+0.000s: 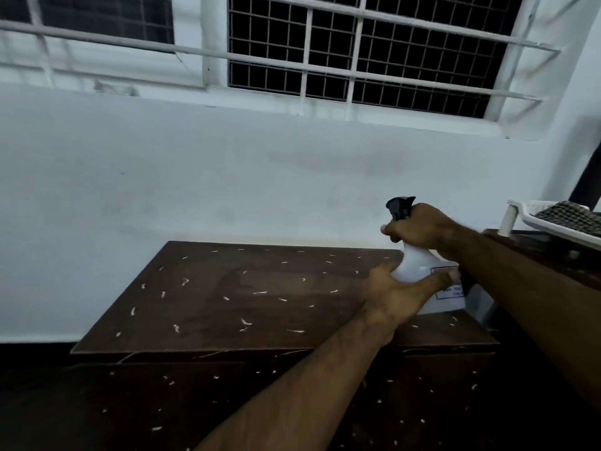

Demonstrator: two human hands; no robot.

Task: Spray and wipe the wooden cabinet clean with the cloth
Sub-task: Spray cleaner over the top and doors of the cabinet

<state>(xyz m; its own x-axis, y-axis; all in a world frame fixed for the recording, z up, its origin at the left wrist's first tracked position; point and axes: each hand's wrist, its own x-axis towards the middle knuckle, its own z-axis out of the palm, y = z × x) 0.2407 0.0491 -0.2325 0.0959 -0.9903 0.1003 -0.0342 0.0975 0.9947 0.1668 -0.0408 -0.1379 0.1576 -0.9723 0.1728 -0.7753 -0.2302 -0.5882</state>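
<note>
The dark wooden cabinet [247,301] stands against the white wall, its top and front dotted with small white flecks. A white spray bottle [419,271] with a black trigger head stands on the cabinet's right end. My right hand [419,226] is wrapped around the bottle's neck just under the trigger head. My left hand [400,294] cups the bottle's lower body from the left. A checked cloth [572,218] lies in a white tray at the far right.
The white tray [527,219] rests on a dark surface to the right of the cabinet. A barred window [357,53] runs along the wall above. The floor left of the cabinet is dark.
</note>
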